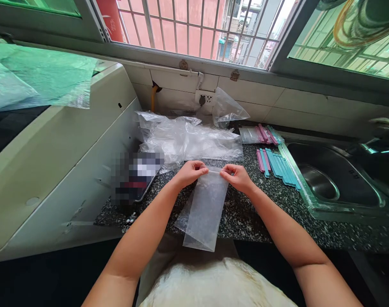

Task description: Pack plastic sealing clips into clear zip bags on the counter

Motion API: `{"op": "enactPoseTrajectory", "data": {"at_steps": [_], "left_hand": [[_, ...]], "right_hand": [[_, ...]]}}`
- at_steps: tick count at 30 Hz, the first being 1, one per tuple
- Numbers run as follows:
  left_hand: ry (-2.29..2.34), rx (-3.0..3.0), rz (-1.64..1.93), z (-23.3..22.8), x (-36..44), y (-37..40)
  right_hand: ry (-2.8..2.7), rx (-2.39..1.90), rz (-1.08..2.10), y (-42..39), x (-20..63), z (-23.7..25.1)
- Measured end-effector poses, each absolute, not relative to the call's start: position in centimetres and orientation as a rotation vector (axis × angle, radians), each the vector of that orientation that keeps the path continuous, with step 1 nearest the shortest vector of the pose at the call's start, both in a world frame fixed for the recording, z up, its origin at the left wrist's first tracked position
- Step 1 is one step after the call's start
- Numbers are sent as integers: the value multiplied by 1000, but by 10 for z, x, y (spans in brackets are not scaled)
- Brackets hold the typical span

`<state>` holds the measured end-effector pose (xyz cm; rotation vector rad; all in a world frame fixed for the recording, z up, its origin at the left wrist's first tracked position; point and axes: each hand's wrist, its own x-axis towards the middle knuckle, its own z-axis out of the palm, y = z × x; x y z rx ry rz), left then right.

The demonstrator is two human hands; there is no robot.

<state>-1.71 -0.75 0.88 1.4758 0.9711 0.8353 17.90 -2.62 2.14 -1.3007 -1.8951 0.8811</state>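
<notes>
Both hands are working at the top edge of one clear bag (203,209). Left hand (190,172) is pinching the left corner of the mouth, grip clamped on the film between thumb and fingers. Right hand (237,177) is pinching the right corner, grip likewise closed on the bag. The mouth is being held taut between the two hands, just above the tabletop (245,213), so the rest of the bag is hanging flat and trailing toward the person over the near edge. Held this way, the opening stays straight and level; whether the two layers are being parted or pressed shut cannot be told at this resolution.

Beyond the hands, a heap of loose bags (188,140) is lying on the tabletop, within reach. To the right, pink and blue strips (277,164) are lying side by side beside the sink (335,179), with a second small set (261,134) farther back near the wall. A blurred-out object (135,175) is sitting at the left, against a white appliance (60,153). Window bars are running above.
</notes>
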Motion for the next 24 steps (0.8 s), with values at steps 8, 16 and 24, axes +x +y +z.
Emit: {"op": "enactPoseTrajectory", "data": {"at_steps": [8, 16, 24], "left_hand": [[1000, 1544, 745, 15, -18, -10], [957, 1468, 736, 15, -16, -12], [977, 1456, 755, 16, -15, -12]], "right_hand": [[-2060, -1193, 764, -27, 176, 24], [-2066, -1192, 721, -27, 171, 21], [-2034, -1234, 740, -25, 171, 18]]}}
